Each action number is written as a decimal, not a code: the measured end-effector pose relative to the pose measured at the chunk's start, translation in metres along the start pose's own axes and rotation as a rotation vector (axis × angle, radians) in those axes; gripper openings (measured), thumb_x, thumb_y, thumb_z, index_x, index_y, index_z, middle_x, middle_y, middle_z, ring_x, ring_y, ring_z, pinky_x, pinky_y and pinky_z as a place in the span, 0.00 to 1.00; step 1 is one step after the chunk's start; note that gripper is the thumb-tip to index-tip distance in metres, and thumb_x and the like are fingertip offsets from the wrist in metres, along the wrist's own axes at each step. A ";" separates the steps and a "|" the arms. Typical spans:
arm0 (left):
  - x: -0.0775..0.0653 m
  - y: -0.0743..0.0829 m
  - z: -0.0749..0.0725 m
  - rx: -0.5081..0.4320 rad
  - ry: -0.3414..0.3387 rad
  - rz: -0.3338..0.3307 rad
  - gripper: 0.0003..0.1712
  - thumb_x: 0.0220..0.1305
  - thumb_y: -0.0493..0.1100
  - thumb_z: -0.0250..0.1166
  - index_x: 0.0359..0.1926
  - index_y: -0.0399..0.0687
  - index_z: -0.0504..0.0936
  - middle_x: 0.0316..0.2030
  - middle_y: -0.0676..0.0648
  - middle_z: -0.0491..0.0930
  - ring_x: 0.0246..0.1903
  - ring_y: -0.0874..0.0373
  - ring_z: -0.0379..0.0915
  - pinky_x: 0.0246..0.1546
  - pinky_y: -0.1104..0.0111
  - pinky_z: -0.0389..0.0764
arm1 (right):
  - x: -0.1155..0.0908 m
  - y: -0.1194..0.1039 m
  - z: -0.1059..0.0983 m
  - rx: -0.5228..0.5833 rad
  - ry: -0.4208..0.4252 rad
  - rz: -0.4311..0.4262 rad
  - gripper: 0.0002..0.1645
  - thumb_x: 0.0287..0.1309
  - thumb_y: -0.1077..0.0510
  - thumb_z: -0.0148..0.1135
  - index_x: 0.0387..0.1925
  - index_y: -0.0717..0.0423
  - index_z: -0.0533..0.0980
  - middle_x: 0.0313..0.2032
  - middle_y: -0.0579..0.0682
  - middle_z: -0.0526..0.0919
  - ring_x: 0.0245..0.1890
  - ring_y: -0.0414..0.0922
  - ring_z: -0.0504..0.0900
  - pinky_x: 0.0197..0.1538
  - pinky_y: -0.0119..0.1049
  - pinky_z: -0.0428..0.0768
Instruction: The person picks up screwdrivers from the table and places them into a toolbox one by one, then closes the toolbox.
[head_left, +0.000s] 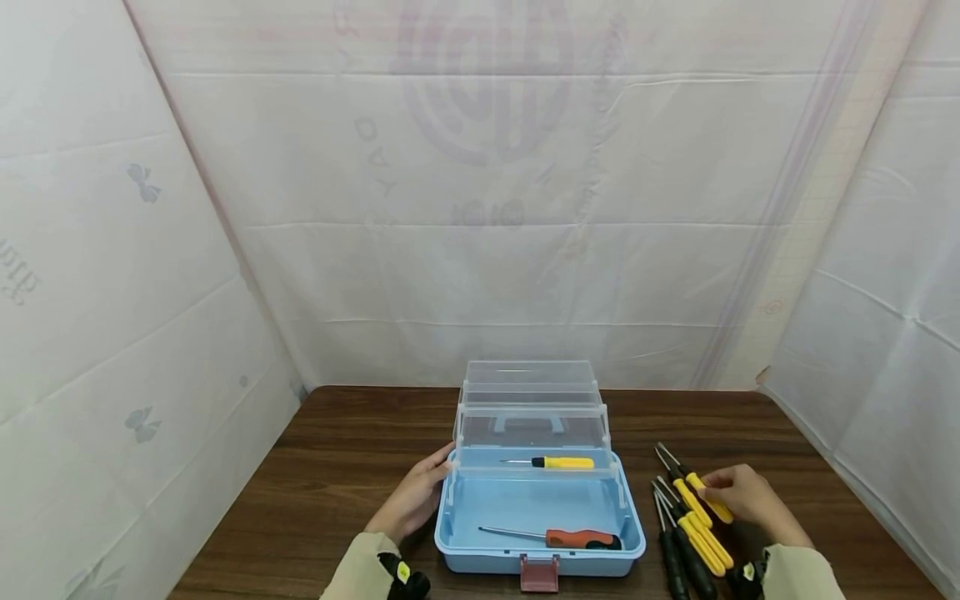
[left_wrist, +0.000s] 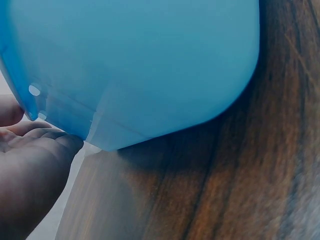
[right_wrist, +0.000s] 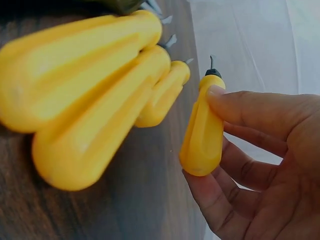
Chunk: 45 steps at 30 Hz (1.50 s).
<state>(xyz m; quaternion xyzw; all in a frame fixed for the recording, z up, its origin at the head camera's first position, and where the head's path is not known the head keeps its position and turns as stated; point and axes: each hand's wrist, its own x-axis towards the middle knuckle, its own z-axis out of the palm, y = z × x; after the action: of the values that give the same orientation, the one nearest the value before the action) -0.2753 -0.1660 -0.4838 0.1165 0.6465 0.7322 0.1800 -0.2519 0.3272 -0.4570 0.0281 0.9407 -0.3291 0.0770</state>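
A light-blue toolbox [head_left: 540,563] with its clear lid [head_left: 531,400] raised stands on the table. My left hand [head_left: 414,493] grips its left rim near the back corner; in the left wrist view the fingers [left_wrist: 42,150] meet the blue wall. My right hand [head_left: 752,498] pinches a yellow-handled screwdriver [right_wrist: 202,130] by its handle, beside the group of screwdrivers on the right. A small yellow screwdriver [head_left: 567,462] lies at the back of the toolbox, and a red-and-black screwdriver [head_left: 577,539] lies near its front.
Several yellow-handled screwdrivers [head_left: 705,542] and black-handled screwdrivers [head_left: 693,567] lie close together right of the toolbox. A reddish latch [head_left: 539,575] hangs at the toolbox front. White sheeting [head_left: 480,275] surrounds the dark wooden table [head_left: 300,517] at the back and both sides.
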 end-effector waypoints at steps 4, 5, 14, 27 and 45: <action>0.000 0.000 0.000 0.004 0.003 0.001 0.32 0.77 0.43 0.42 0.75 0.37 0.44 0.74 0.33 0.43 0.73 0.39 0.39 0.71 0.47 0.49 | -0.002 -0.005 -0.003 0.010 -0.002 -0.015 0.21 0.58 0.56 0.65 0.44 0.71 0.80 0.35 0.57 0.85 0.31 0.44 0.82 0.32 0.41 0.82; 0.000 0.000 0.000 0.004 0.004 0.000 0.32 0.77 0.43 0.42 0.75 0.37 0.44 0.74 0.33 0.43 0.73 0.39 0.39 0.71 0.47 0.49 | -0.002 -0.006 -0.003 0.014 -0.002 -0.014 0.21 0.58 0.56 0.64 0.44 0.71 0.80 0.35 0.57 0.85 0.31 0.44 0.82 0.32 0.41 0.82; 0.000 0.000 -0.001 0.000 0.002 0.001 0.33 0.76 0.43 0.42 0.75 0.36 0.43 0.74 0.33 0.43 0.73 0.39 0.39 0.71 0.47 0.49 | -0.007 -0.020 -0.007 0.026 -0.006 -0.038 0.19 0.59 0.57 0.63 0.44 0.70 0.80 0.34 0.54 0.85 0.31 0.43 0.81 0.31 0.40 0.82; -0.001 0.000 0.001 0.014 0.016 -0.001 0.32 0.76 0.43 0.42 0.75 0.37 0.45 0.74 0.33 0.44 0.73 0.39 0.40 0.71 0.46 0.49 | -0.012 -0.043 -0.016 0.030 -0.006 -0.087 0.18 0.59 0.59 0.63 0.45 0.70 0.80 0.37 0.55 0.85 0.35 0.45 0.81 0.34 0.41 0.82; 0.000 0.001 0.000 -0.004 0.000 0.002 0.32 0.77 0.42 0.41 0.75 0.36 0.43 0.74 0.33 0.42 0.73 0.39 0.39 0.71 0.47 0.49 | -0.015 -0.067 -0.022 -0.035 0.015 -0.216 0.19 0.57 0.55 0.65 0.45 0.66 0.81 0.38 0.54 0.85 0.34 0.45 0.81 0.33 0.40 0.81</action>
<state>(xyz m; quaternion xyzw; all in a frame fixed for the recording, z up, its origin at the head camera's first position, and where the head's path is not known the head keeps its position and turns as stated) -0.2754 -0.1657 -0.4832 0.1169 0.6451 0.7335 0.1793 -0.2470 0.2889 -0.3967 -0.0724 0.9444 -0.3189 0.0342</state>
